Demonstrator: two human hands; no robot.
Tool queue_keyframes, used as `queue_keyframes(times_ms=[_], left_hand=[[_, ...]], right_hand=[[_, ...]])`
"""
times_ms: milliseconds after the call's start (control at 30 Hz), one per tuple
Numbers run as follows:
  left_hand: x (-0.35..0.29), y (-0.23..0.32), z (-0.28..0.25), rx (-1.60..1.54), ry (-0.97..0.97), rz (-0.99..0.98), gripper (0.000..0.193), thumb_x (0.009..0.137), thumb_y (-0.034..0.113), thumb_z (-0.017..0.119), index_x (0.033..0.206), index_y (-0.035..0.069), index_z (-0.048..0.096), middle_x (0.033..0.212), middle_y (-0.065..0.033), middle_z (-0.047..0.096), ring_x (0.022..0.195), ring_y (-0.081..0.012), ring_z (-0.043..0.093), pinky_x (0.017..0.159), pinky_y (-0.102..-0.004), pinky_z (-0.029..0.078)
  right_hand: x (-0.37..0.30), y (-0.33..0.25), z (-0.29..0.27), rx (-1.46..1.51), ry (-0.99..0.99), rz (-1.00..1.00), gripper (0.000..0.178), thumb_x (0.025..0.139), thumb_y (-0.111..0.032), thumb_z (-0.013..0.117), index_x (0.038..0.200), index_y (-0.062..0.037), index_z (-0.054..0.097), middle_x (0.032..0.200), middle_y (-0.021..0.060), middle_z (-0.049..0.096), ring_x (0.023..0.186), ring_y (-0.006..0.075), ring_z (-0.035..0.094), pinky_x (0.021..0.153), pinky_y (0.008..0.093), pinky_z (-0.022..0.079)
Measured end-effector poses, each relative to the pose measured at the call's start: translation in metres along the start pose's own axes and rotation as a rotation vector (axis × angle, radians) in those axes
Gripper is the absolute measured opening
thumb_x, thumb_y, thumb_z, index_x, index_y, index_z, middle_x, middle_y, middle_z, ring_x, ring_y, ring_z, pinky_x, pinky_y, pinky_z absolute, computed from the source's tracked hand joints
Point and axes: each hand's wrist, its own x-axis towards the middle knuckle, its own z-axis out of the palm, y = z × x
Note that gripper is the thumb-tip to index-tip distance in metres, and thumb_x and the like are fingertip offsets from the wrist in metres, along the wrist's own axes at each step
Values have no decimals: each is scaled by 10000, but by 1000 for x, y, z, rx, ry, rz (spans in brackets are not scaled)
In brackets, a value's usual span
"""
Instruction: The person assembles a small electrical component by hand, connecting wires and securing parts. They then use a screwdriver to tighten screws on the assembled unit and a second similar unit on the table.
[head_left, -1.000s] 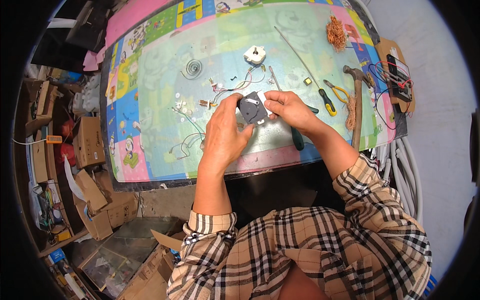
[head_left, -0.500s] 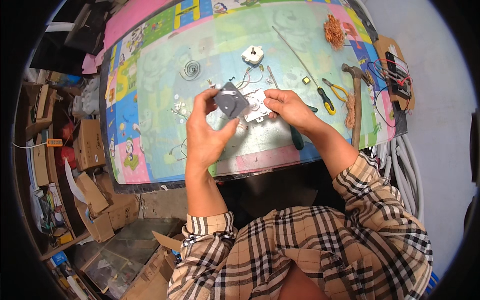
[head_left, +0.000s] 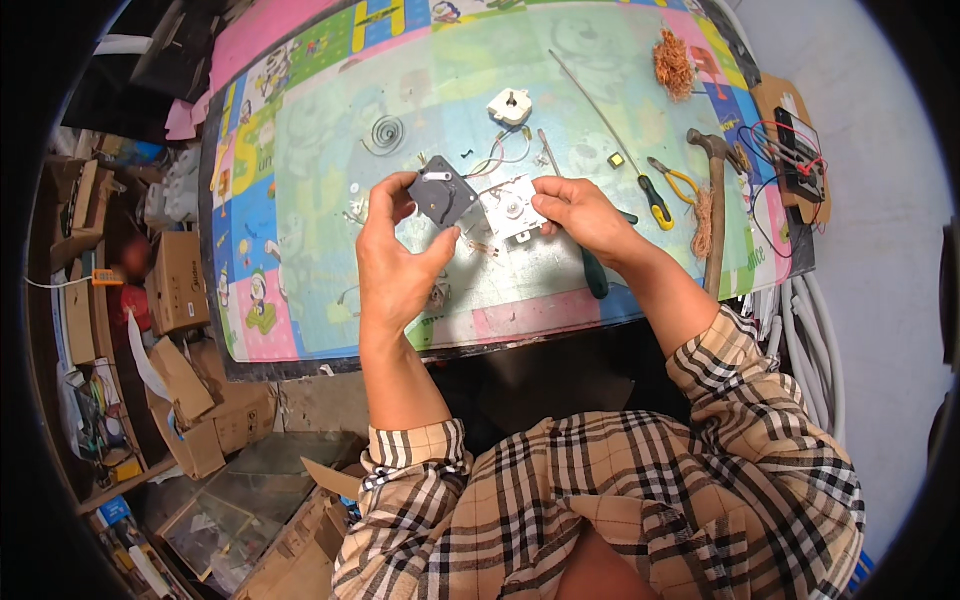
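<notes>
Between the thumb and fingers of my left hand (head_left: 395, 255) is a dark grey square plastic cover (head_left: 445, 192) with a light strip on its face. My right hand (head_left: 585, 215) pinches the right edge of a white square mechanism plate (head_left: 512, 208) with a round hub at its middle. The two parts are held side by side above the table, close together. Just beyond them a white timer-like unit (head_left: 509, 106) with a dark shaft trails wires (head_left: 503, 150). Loose small parts (head_left: 357, 205) lie near my left hand, and a coiled flat spring (head_left: 383, 135) rests farther left.
On the patterned table mat (head_left: 330, 260), a long screwdriver (head_left: 652, 203), pliers (head_left: 676, 182) and a hammer (head_left: 714, 200) lie to the right. A green handle (head_left: 594, 273) is by my right wrist. Copper wire (head_left: 672, 65) sits far right, a multimeter (head_left: 798, 155) beyond the edge.
My left hand has shifted slightly left with the grey cover, which now shows its face more squarely and stands farther from the white plate. My right hand has barely moved.
</notes>
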Motion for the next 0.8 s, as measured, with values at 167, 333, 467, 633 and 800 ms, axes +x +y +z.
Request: queue_keyframes(times_ms=[167, 333, 467, 633, 800], left_hand=[[-4, 5, 15, 89, -87, 90, 570, 651, 30, 734, 1172, 1, 504, 1090, -156, 609, 1036, -284, 595, 929, -359, 445], [-7, 5, 28, 216, -152, 134, 570, 647, 27, 741, 1162, 8, 497, 1123, -182, 584, 1065, -343, 566, 914, -387, 450], [-7, 4, 30, 258, -154, 166, 572, 647, 22, 743, 1160, 5, 492, 1122, -184, 580, 1071, -349, 553, 909, -396, 447], [-7, 3, 31, 275, -156, 184, 565, 651, 23, 744, 1156, 4, 493, 1122, -183, 581, 1072, -349, 552, 910, -397, 445], [-8, 6, 30, 290, -155, 174, 575, 651, 18, 746, 1167, 10, 492, 1130, -184, 582, 1073, -351, 556, 906, -398, 449]], right_hand=[[-3, -7, 1, -16, -33, 12, 267, 926, -145, 538, 1115, 35, 595, 889, -9, 594, 716, 79, 495, 700, 218, 434], [-4, -4, 3, 22, 13, 15, 258, 926, -142, 536, 1103, 38, 595, 880, -12, 587, 708, 77, 493, 687, 217, 432], [-4, -4, 3, 16, 7, 11, 255, 926, -138, 536, 1104, 34, 599, 878, -14, 589, 704, 77, 490, 679, 218, 434], [-2, -2, 2, 14, 6, 19, 261, 928, -138, 538, 1115, 33, 601, 877, -14, 594, 703, 75, 487, 681, 217, 435], [-1, -2, 2, 24, 0, 21, 265, 928, -143, 541, 1120, 31, 601, 875, -15, 596, 702, 71, 486, 679, 216, 435]])
